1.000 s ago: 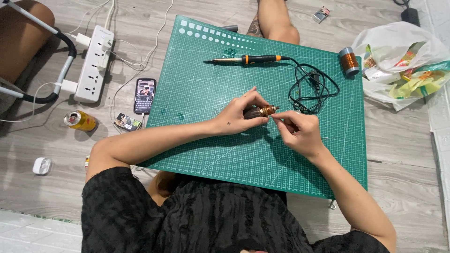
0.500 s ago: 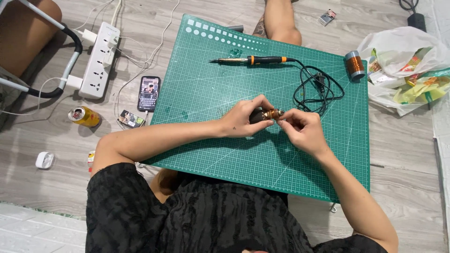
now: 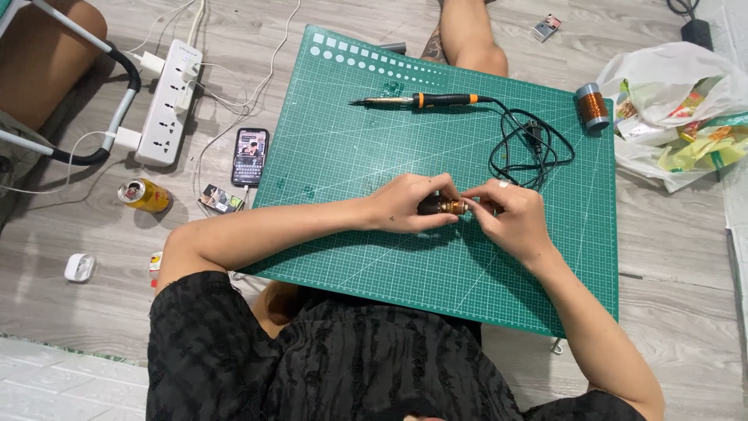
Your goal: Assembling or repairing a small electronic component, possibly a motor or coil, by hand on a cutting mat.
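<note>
Small copper-wound part point(image 3: 446, 207) pinched between left hand point(image 3: 407, 204) and right hand point(image 3: 510, 218) (above green mat point(image 3: 374, 156))

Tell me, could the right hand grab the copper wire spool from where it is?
Probably yes: the copper wire spool stands on the green mat's far right corner, nothing between it and the right hand, though that hand is busy on a small part.

cutting mat point(image 3: 366, 148): matt green rubbery sheet with a fine printed grid
small motor point(image 3: 442, 206): dark casing, glossy copper-coloured winding
soldering iron point(image 3: 417, 100): dull metal tip, matt black and orange plastic grip
wire spool point(image 3: 592, 106): shiny copper wire, far right
floor point(image 3: 93, 312): grey wood-look planks, matt
drink can point(image 3: 144, 195): glossy yellow metal
power strip point(image 3: 167, 105): smooth white plastic
bag point(image 3: 670, 78): thin crinkled translucent plastic
</note>
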